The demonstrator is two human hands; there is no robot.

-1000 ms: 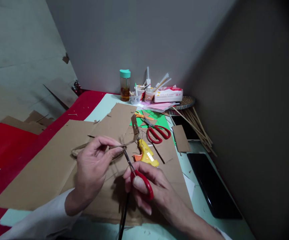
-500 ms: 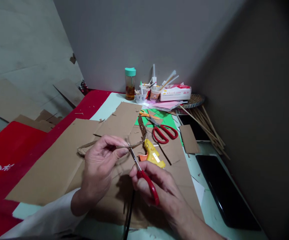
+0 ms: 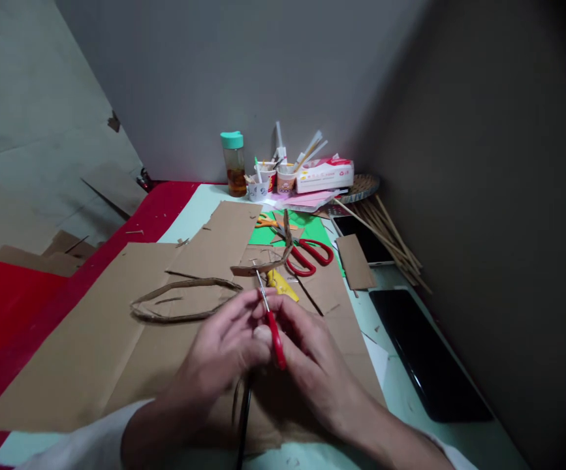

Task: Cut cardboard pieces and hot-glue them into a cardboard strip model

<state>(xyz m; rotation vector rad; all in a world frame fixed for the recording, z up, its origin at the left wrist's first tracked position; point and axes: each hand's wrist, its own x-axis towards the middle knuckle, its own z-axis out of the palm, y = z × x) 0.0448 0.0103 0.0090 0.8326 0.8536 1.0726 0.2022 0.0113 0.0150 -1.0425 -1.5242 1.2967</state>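
Note:
My right hand (image 3: pixel 314 356) grips small red-handled scissors (image 3: pixel 273 329), blades pointing up and away toward a short bent cardboard strip (image 3: pixel 263 266). My left hand (image 3: pixel 224 346) has its fingertips pressed together against the scissors' pivot and my right fingers; I cannot tell whether it pinches anything. A long looped cardboard strip (image 3: pixel 179 300) lies loose on the big cardboard sheet (image 3: pixel 81 339), just left of my left hand.
Behind my hands lie a yellow glue gun (image 3: pixel 280 284), larger red scissors (image 3: pixel 312 254), green paper (image 3: pixel 309 228) and a small cardboard piece (image 3: pixel 356 261). A teal-capped bottle (image 3: pixel 234 163), cups, a tissue box (image 3: pixel 324 175) and bamboo sticks (image 3: pixel 390 232) stand at the back. A black tablet (image 3: pixel 424 352) lies right; a black cable (image 3: pixel 243 418) runs toward me.
My left hand has let go of the looped strip, which now lies on the cardboard, and has moved right against the scissors. The scissors have tipped more upright. The view shifted slightly.

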